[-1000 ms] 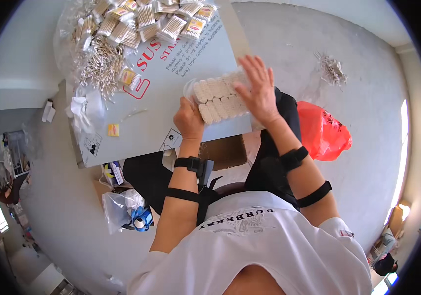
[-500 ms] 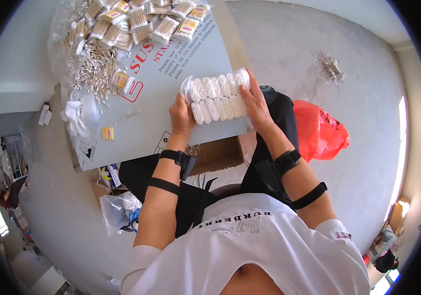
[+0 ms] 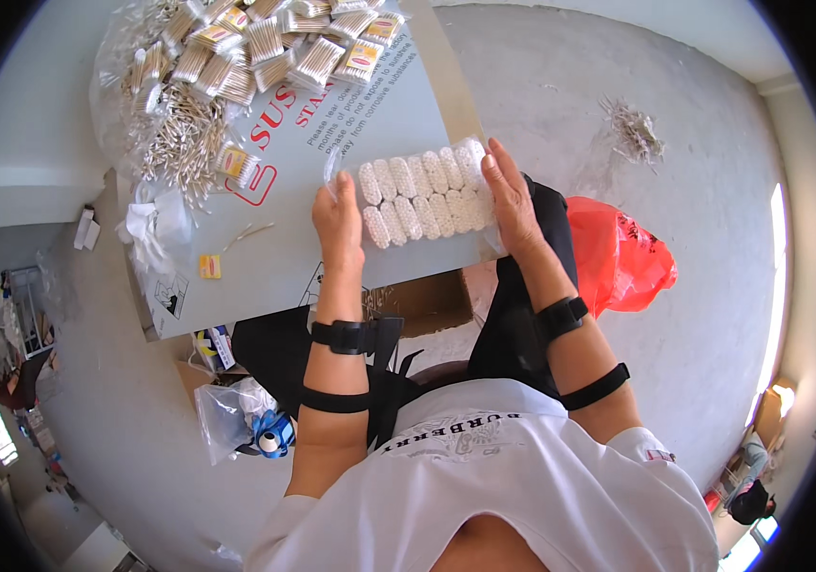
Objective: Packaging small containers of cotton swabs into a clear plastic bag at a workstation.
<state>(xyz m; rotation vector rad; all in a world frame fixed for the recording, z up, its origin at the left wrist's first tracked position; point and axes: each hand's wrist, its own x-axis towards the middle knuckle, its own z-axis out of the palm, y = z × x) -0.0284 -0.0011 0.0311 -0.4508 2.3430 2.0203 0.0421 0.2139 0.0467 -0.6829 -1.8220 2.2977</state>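
A clear bag of cotton swab bundles [image 3: 424, 195] is between my hands at the near edge of the grey board table. White swab tips face up in two rows. My left hand [image 3: 339, 224] presses on the bag's left end, its thumb up and its other fingers partly hidden. At the opposite end, my right hand [image 3: 515, 202] grips the bag with its thumb along the side. Loose film stands up at the bag's left corner. Farther left lie small packs of cotton swabs [image 3: 265, 40] and a heap of loose swabs [image 3: 184, 133].
A yellow card [image 3: 209, 266] and white plastic scraps [image 3: 155, 229] lie on the grey board [image 3: 265, 257]. Below its edge is an open cardboard box [image 3: 432, 305]. A red plastic bag [image 3: 618, 253] stands to the right; scattered swabs [image 3: 634, 132] are on the floor.
The bag has spread wider and now rests lower, its bundles showing more separately. My left hand has shifted left and straightened from its curled grip; my right hand has moved slightly right.
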